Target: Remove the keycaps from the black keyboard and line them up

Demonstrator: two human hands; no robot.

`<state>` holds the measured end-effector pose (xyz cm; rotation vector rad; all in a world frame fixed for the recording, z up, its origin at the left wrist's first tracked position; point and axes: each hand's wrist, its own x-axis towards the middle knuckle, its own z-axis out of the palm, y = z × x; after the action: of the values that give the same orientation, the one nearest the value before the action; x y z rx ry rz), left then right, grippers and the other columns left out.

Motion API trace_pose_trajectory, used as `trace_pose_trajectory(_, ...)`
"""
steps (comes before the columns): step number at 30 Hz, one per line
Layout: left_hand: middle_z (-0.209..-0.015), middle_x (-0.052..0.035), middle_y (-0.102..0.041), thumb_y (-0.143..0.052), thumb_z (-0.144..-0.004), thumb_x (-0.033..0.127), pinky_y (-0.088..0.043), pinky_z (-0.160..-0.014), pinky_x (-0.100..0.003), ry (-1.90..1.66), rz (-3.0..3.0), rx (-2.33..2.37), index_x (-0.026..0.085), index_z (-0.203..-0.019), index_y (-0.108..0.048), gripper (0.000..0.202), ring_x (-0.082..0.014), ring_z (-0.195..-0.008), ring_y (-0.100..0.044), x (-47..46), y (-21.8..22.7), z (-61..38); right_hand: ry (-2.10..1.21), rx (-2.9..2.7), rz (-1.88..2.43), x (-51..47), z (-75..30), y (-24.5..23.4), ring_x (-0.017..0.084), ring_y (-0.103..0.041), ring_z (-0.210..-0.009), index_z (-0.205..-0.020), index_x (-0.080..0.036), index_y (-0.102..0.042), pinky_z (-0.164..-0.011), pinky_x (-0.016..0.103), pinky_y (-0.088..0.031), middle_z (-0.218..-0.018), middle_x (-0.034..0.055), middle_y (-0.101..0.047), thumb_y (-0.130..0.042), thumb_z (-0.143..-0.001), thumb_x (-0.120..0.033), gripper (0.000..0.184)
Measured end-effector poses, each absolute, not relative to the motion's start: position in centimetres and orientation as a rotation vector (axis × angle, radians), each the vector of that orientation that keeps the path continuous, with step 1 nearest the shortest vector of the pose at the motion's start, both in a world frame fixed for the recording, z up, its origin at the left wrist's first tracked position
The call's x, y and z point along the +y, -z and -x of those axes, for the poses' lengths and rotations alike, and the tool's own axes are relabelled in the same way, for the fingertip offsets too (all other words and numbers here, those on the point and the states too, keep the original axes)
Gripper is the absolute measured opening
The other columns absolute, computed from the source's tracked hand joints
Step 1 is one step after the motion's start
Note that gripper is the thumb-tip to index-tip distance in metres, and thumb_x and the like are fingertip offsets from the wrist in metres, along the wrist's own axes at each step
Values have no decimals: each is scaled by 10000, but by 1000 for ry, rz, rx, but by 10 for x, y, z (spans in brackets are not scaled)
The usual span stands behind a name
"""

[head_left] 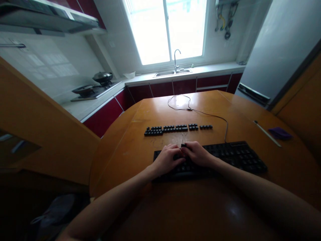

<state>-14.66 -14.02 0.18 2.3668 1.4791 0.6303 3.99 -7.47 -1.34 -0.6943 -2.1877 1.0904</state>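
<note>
A black keyboard (233, 157) lies on the round wooden table (140, 147) in front of me. My left hand (167, 160) rests on the keyboard's left part with fingers curled down onto the keys. My right hand (197, 154) sits beside it, pinching a small black binder clip (184, 140) whose wire handles stick up. Beyond the keyboard, several removed black keycaps (175, 129) lie in a row on the table.
The keyboard's cable (200, 112) loops across the far side of the table. A thin stick (267, 133) and a purple cloth (279, 133) lie at the right. Behind are a counter with a sink (173, 72), a stove with pans (96, 85) and a fridge (273, 50).
</note>
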Motion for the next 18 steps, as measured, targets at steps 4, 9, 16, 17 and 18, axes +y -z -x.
trace_pose_trajectory(4,-917,-43,-657,-689,-883,326,-451,-832,-367,-642,-2374,1487,201,-884,-696,126,-218,-922,-593,-140,0,146,-1137,-2104,743,-71,-38,13,135,-527,-585,-676,-170,-555,-576,254,-375,-610,1,-591,-504,-936,-254,278)
trace_pose_trajectory(9,-896,-40,-657,-719,-856,309,-461,-821,-361,-679,-2347,1478,202,-897,-688,119,-215,-899,-589,-140,1,147,-1111,-2092,718,-72,-37,15,144,-541,-618,-713,-172,-557,-598,262,-383,-647,6,-604,-521,-933,-254,237)
trace_pose_trajectory(16,-966,-32,-669,-717,-850,206,-473,-873,-361,-906,-2309,1473,208,-967,-626,148,-212,-954,-593,-143,-1,146,-947,-2062,694,-76,-39,15,145,-543,-654,-770,-180,-546,-633,267,-385,-695,1,-588,-505,-966,-270,219)
trace_pose_trajectory(17,-973,-31,-665,-713,-853,201,-472,-876,-364,-932,-2323,1490,212,-981,-615,162,-214,-962,-589,-144,0,146,-966,-2052,697,-76,-39,16,144,-551,-653,-796,-181,-555,-637,266,-394,-703,0,-597,-495,-973,-273,209)
trace_pose_trajectory(18,-982,-30,-661,-712,-853,197,-472,-881,-368,-954,-2337,1507,217,-1012,-603,193,-216,-969,-586,-144,1,146,-997,-2043,697,-75,-39,16,144,-562,-647,-820,-182,-562,-637,263,-403,-707,0,-606,-486,-981,-280,203)
